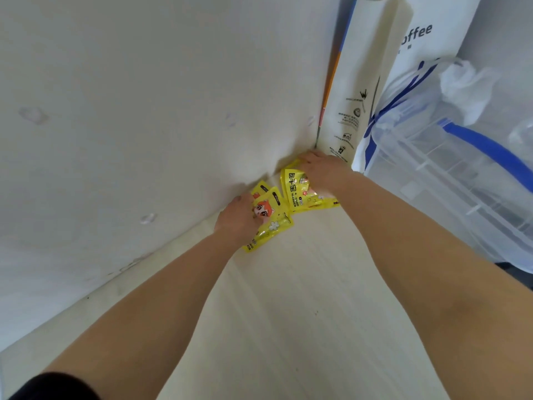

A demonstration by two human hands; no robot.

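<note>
Several yellow hand-warmer packets lie on a pale wooden surface (288, 313) where it meets a white wall. My left hand (238, 219) grips the nearer packets (274, 217), which show an orange cartoon face. My right hand (320, 168) holds the farther packets (297, 192) close to the corner, its fingertips hidden behind the packets. Both bare forearms reach in from the bottom of the view.
A white wall (144, 111) rises at the left and back. A white paper coffee bag (372, 90) stands in the corner. To the right is a clear plastic storage box (447, 174) with blue handles, wrapped in a clear bag.
</note>
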